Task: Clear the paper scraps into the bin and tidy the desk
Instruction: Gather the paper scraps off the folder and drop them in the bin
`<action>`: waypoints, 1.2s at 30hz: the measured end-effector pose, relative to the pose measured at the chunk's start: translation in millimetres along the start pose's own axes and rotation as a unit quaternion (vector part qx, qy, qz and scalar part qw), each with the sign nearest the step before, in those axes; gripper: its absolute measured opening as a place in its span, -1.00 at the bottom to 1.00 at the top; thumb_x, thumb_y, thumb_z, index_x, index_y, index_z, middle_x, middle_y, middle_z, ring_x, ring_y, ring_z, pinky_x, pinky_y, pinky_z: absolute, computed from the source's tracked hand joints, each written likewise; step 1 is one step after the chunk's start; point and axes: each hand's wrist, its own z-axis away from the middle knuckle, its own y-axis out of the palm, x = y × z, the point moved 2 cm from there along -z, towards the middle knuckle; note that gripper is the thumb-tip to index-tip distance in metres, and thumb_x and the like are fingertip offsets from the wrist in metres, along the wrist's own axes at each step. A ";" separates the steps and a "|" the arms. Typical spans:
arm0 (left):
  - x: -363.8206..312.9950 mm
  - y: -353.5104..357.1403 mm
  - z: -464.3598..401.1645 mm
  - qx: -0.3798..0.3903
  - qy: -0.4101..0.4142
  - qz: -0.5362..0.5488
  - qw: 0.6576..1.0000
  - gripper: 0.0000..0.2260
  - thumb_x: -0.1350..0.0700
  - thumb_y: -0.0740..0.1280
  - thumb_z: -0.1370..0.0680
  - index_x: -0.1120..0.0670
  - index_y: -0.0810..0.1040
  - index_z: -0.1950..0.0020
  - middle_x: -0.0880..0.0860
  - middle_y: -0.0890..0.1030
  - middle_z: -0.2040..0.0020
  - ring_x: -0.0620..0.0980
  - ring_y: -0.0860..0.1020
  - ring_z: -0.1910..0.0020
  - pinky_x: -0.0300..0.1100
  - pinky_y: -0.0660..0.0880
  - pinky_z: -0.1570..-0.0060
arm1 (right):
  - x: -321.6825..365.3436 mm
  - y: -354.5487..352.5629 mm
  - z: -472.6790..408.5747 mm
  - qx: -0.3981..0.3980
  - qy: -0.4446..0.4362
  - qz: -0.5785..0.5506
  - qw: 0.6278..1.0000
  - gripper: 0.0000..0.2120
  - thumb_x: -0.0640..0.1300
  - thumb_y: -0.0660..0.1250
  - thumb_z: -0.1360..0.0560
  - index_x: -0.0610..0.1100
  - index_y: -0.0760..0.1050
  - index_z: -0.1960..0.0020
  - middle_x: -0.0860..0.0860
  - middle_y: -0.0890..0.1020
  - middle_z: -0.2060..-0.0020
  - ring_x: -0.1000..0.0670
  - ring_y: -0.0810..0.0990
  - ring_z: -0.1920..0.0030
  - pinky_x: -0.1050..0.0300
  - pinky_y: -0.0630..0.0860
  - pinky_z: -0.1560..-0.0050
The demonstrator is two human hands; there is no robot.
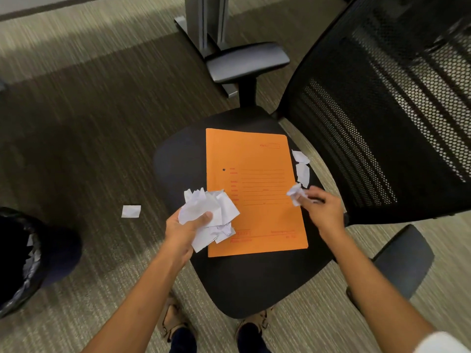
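Our left hand (187,226) grips a loose wad of white paper scraps (210,212); our right hand (321,207) pinches one crumpled white scrap (295,193) over the orange card folder (252,192). Overfilling the wad could spill pieces before the black-lined bin (23,261).

1 head cam, wide-angle, looks steeply down from above my hands (323,210) at the chair seat (229,276), close; floor (89,123) fills the left.
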 end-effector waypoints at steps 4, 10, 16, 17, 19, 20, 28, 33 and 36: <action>0.9 9.1 -3.5 0.008 0.000 -0.007 1.000 -0.65 0.26 0.57 -0.36 -0.04 0.61 -0.04 0.06 0.69 -0.02 0.08 0.68 0.03 -0.07 0.65 0.30 | 3.7 1.1 -58.1 0.005 -0.020 0.083 0.996 -0.80 -0.14 0.60 -0.35 -0.16 0.68 0.08 -0.13 0.67 -0.01 0.05 0.58 0.17 0.38 0.46 0.24; 3.5 16.5 -10.1 0.017 -0.002 -0.010 1.000 -0.63 0.25 0.60 -0.33 -0.03 0.63 -0.05 0.07 0.71 0.00 0.08 0.71 0.07 -0.01 0.66 0.27 | -7.5 22.2 -105.7 0.049 0.002 0.172 0.984 -0.75 -0.12 0.63 -0.33 -0.19 0.71 0.05 -0.09 0.65 -0.08 -0.04 0.56 -0.13 0.09 0.50 -0.09; 5.2 20.8 -19.6 0.023 -0.010 -0.018 1.000 -0.56 0.22 0.61 -0.28 0.03 0.64 -0.12 0.10 0.72 -0.03 0.14 0.70 0.02 0.05 0.65 0.17 | -20.6 37.6 -110.8 -0.035 -0.046 0.233 0.971 -0.81 -0.14 0.55 -0.42 -0.19 0.70 -0.01 -0.14 0.72 0.01 -0.06 0.64 0.07 0.15 0.52 0.10; 4.7 22.3 -20.7 0.024 -0.011 -0.018 0.999 -0.58 0.23 0.61 -0.29 0.03 0.64 -0.11 0.10 0.72 -0.02 0.14 0.70 0.03 0.03 0.65 0.19 | -21.5 37.3 -111.4 -0.032 -0.045 0.235 0.970 -0.80 -0.13 0.54 -0.43 -0.19 0.70 -0.01 -0.13 0.72 0.01 -0.07 0.65 0.06 0.16 0.50 0.09; 3.1 26.2 -22.9 0.031 -0.012 -0.017 0.999 -0.60 0.25 0.59 -0.32 0.04 0.64 -0.10 0.10 0.73 0.00 0.11 0.72 0.06 0.00 0.65 0.22 | -22.1 35.3 -113.5 -0.026 -0.039 0.235 0.971 -0.79 -0.11 0.55 -0.42 -0.18 0.71 0.00 -0.14 0.73 0.02 -0.12 0.67 0.02 0.17 0.49 0.07; 1.7 29.2 -23.8 0.036 -0.012 -0.016 0.999 -0.60 0.26 0.59 -0.32 0.05 0.64 -0.11 0.10 0.73 0.00 0.10 0.72 0.07 -0.01 0.65 0.22 | -21.6 34.5 -115.0 -0.020 -0.040 0.238 0.970 -0.79 -0.12 0.56 -0.41 -0.19 0.71 0.01 -0.14 0.72 0.02 -0.13 0.67 0.00 0.17 0.48 0.07; -10.9 52.6 -32.2 0.052 -0.012 -0.024 0.998 -0.57 0.26 0.57 -0.36 0.08 0.59 -0.20 0.13 0.70 -0.08 0.15 0.70 0.00 0.10 0.66 0.12 | -10.4 26.4 -132.6 0.042 -0.076 0.291 0.953 -0.84 -0.16 0.60 -0.36 -0.18 0.71 0.11 -0.11 0.62 -0.17 -0.12 0.58 -0.20 0.09 0.48 -0.07; -8.2 69.9 -35.5 0.048 -0.030 -0.018 0.998 -0.54 0.27 0.56 -0.37 0.08 0.56 -0.24 0.14 0.66 -0.13 0.19 0.66 -0.07 0.22 0.63 0.00 | -4.5 7.9 -123.5 0.010 -0.046 0.189 0.981 -0.78 -0.23 0.64 -0.27 -0.12 0.59 0.33 0.01 0.65 0.31 0.09 0.57 0.28 0.09 0.60 0.16; -6.9 76.9 -35.5 0.037 -0.045 -0.017 0.998 -0.53 0.28 0.55 -0.38 0.10 0.54 -0.26 0.15 0.65 -0.14 0.19 0.65 -0.08 0.22 0.62 -0.04 | -14.7 -5.4 -106.6 -0.001 0.012 0.052 0.999 -0.62 -0.20 0.67 -0.22 -0.01 0.46 0.25 0.01 0.63 0.21 0.10 0.57 0.21 0.16 0.54 0.15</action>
